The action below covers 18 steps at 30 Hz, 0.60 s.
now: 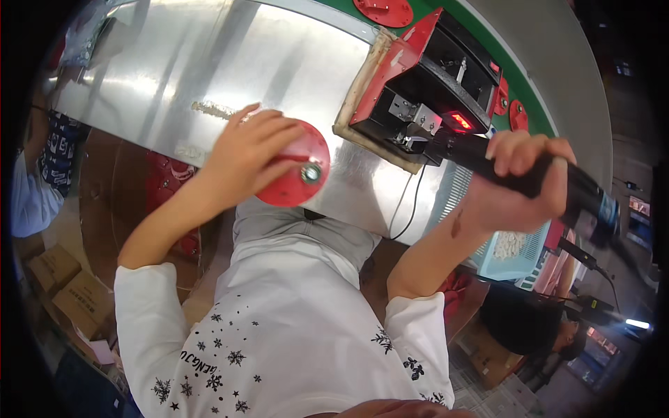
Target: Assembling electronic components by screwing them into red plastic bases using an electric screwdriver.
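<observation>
A round red plate with a metal fitting near its rim lies at the near edge of the metal table. My left hand grips it, fingers across its top and thumb beside the fitting. My right hand is wrapped round the body of a black electric screwdriver. Its tip is at the metal outlet of a black and red screw feeder, which has a lit red display. Whether a screw sits on the tip is too small to tell.
More red plates lie beyond the feeder. A light-blue basket with small white pieces stands at the right. Black cables hang over the table's near edge. Cardboard boxes stand at the lower left. Another person is at the lower right.
</observation>
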{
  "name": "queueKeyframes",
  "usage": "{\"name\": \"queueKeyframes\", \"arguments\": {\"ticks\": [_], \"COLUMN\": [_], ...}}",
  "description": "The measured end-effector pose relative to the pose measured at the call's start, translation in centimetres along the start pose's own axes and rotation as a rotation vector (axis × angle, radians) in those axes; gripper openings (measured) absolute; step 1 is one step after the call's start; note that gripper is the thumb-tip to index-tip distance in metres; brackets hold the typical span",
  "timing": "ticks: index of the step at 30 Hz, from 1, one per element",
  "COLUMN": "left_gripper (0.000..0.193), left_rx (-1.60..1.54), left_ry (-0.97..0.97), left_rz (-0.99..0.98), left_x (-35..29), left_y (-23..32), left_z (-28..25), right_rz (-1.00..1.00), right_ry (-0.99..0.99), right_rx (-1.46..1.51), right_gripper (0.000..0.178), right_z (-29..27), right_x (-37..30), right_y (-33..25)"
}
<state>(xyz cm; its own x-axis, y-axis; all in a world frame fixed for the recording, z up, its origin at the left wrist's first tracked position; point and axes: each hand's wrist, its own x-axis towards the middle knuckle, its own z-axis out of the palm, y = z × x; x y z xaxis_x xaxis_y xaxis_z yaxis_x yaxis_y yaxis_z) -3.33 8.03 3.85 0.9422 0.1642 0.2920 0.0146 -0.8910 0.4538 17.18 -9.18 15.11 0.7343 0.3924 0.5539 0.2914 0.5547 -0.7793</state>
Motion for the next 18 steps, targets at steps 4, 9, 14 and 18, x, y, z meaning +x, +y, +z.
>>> {"name": "queueKeyframes", "arguments": {"ticks": [4,9,14,18], "left_gripper": [0.039,0.040,0.042,0.041], "left_rx": [-0.060,-0.102,-0.165,-0.151], "left_ry": [0.007,0.088,0.120,0.136], "left_rz": [0.012,-0.028,-0.036,-0.039], "left_x": [-0.1,0.4,0.8,0.6], "left_y": [2.7,4.6,4.5,4.5], "left_z": [3.3,5.8,6.7,6.8], "right_rz": [0.121,-0.016,-0.115,0.022], "right_ry": [0.028,0.192,0.083,-0.691], "right_rx": [-0.103,-0.330,-0.350,0.135], "right_gripper": [0.022,0.020,0.019,0.020], "right_z": [0.5,2.5,2.2,-0.3], "right_x": [-0.1,-0.5,-0.5,1.8], "right_y": [0.7,1.0,1.4,1.7]}}
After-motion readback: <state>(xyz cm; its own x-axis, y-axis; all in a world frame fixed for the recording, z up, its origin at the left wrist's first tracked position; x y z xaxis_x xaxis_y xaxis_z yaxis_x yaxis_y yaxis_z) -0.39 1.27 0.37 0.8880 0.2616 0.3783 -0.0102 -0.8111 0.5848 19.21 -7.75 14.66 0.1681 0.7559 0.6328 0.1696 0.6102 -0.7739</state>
